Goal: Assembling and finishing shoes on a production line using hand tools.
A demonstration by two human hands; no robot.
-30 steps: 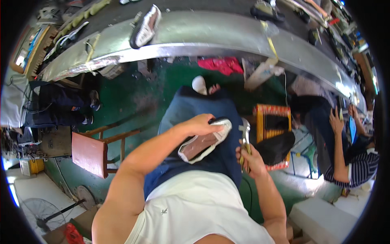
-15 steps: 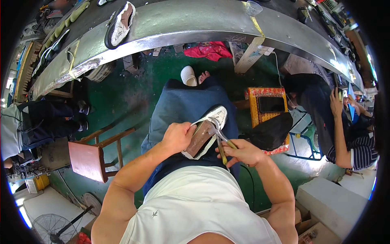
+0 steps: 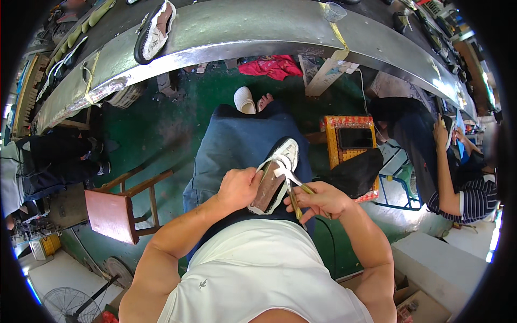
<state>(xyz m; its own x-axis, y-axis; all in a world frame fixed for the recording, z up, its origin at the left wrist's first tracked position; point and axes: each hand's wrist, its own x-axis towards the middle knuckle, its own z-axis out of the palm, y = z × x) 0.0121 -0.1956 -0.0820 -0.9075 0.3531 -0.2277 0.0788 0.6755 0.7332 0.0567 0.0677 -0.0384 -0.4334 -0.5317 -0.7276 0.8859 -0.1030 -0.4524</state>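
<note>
A shoe [image 3: 266, 189] lies upside down and tilted across my lap, its brown underside facing up and a white upper with a black edge around it. My left hand [image 3: 238, 188] is closed on the shoe's left edge, thumb against the rim. In my right hand [image 3: 323, 200] is a pair of metal pincers [image 3: 299, 185] with yellowish handles. Those handles stand slightly apart between my fingers and thumb. The bright jaws rest over the toe half of the shoe, by the white upper; glare hides exactly what they grip.
A metal-edged bench [image 3: 231, 37] runs across the front, with another shoe [image 3: 154, 33] on it. At left stands a wooden stool [image 3: 112, 214]. To my right, a phone [image 3: 355, 138] lies on a woven seat beside a black cloth [image 3: 355, 175]. A co-worker [image 3: 452, 199] sits farther right.
The pincers' jaws have turned slightly and now catch more light. The shoe has shifted a little rightward on my lap, with both hands still holding on. The whole view has moved slightly.
</note>
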